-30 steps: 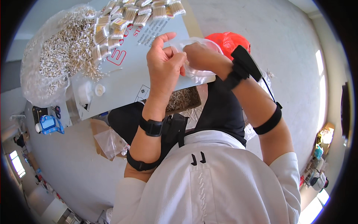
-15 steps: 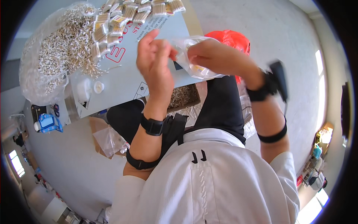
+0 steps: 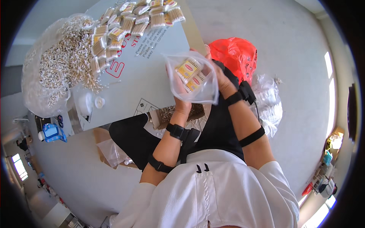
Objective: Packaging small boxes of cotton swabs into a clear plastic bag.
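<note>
Between my two hands, a clear plastic bag (image 3: 207, 95) hangs over the table's near right edge, its mouth spread wide. A few small packs of cotton swabs (image 3: 188, 69) with yellow and red labels lie inside it. My left hand (image 3: 180, 88) grips the bag from its left and below, partly seen through the film. On the far right side, my right hand (image 3: 220, 74) holds the bag, its fingertips mostly hidden behind the plastic.
Many swab packs (image 3: 140, 28) cover the table's (image 3: 152, 72) far edge. Left of them sits a large bag of loose cotton swabs (image 3: 61, 68). Beyond my right hand stands a red plastic bag (image 3: 235, 57). A box of swabs (image 3: 194, 112) is under the table edge.
My left hand has come down and right from the air onto the bag. The bag now faces up with its packs visible, and my right hand has shifted to its far side.
</note>
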{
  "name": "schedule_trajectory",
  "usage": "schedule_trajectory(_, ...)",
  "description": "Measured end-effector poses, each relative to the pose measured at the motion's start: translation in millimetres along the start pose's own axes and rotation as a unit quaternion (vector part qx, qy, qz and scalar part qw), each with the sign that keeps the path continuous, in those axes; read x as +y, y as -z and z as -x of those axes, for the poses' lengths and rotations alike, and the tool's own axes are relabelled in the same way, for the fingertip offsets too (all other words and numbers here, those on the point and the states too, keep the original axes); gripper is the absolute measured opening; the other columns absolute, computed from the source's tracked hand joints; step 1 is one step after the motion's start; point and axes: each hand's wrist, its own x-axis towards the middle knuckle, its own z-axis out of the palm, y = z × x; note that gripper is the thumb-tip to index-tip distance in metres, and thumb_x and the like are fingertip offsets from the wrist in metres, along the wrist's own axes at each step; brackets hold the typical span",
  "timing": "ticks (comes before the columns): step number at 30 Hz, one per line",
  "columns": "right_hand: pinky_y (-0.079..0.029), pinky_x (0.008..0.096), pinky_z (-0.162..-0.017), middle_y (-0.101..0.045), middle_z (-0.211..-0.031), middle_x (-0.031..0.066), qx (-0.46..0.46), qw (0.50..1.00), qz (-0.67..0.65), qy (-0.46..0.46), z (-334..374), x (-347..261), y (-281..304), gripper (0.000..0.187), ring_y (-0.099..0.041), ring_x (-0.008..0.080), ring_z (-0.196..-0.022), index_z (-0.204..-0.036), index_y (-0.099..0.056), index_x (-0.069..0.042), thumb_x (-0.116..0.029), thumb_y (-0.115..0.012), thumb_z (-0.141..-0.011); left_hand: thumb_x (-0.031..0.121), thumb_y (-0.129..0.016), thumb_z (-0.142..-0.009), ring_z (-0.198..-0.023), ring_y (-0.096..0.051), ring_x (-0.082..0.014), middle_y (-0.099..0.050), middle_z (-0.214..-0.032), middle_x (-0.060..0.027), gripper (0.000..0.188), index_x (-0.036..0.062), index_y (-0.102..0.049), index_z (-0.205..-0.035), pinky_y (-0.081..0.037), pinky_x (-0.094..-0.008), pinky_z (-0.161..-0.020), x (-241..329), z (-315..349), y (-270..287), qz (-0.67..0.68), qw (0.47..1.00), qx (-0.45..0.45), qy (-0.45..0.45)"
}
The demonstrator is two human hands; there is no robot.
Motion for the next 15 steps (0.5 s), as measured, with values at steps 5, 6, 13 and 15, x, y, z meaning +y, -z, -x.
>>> schedule_trajectory(5,-0.013,0.0309,-0.116,-0.022,-0.156,0.0127,0.020,0.987,0.139,0.080,2.6,8.4,-48.7,0.066,-0.017,0.0212,-0.144,-0.151,-0.021,-0.007,-0.051,-0.024,-0.102,0.043,-0.037,-0.103,-0.118,-0.048,-0.0179,-0.048,-0.133,-0.0115,0.058,0.0016,-0.032,-0.143,-0.042,-0.0309,-0.099,-30.3,-13.2,56.7,-0.229,0.973,0.015,-0.023)
schedule_trajectory(6,-0.013,0.0309,-0.116,-0.022,-0.156,0.0127,0.009,0.987,0.137,0.078,-1.2,8.5,-55.3,0.066,-0.017,0.0212,-0.144,-0.151,-0.021,-0.007,-0.051,-0.024,-0.102,0.041,-0.037,-0.103,-0.118,-0.049,-0.0184,-0.049,-0.131,-0.0118,0.057,0.0006,-0.032,-0.142,-0.043,-0.0308,-0.098,-37.1,-15.1,73.5,-0.159,0.986,0.024,0.044)
schedule_trajectory(13,-0.011,0.0325,-0.117,-0.018,-0.156,0.0151,0.048,0.979,0.168,0.107,10.6,11.7,-29.2,0.065,-0.015,0.0227,-0.145,-0.151,-0.017,-0.003,-0.047,-0.023,-0.103,0.049,-0.040,-0.100,-0.114,-0.051,-0.0195,-0.050,-0.125,-0.0104,0.055,0.0063,-0.042,-0.134,-0.040,-0.0323,-0.102,16.1,-17.3,-2.2,0.109,0.989,0.083,0.051)
schedule_trajectory(15,-0.010,0.0331,-0.117,-0.018,-0.156,0.0168,0.114,0.979,0.127,0.112,13.4,3.8,-24.8,0.064,-0.014,0.0238,-0.145,-0.150,-0.015,-0.001,-0.044,-0.022,-0.104,0.041,-0.043,-0.100,-0.110,-0.053,-0.0195,-0.050,-0.126,-0.0104,0.048,0.0043,-0.045,-0.130,-0.040,-0.0323,-0.101,27.4,-20.4,2.4,-0.117,0.989,0.049,-0.075)
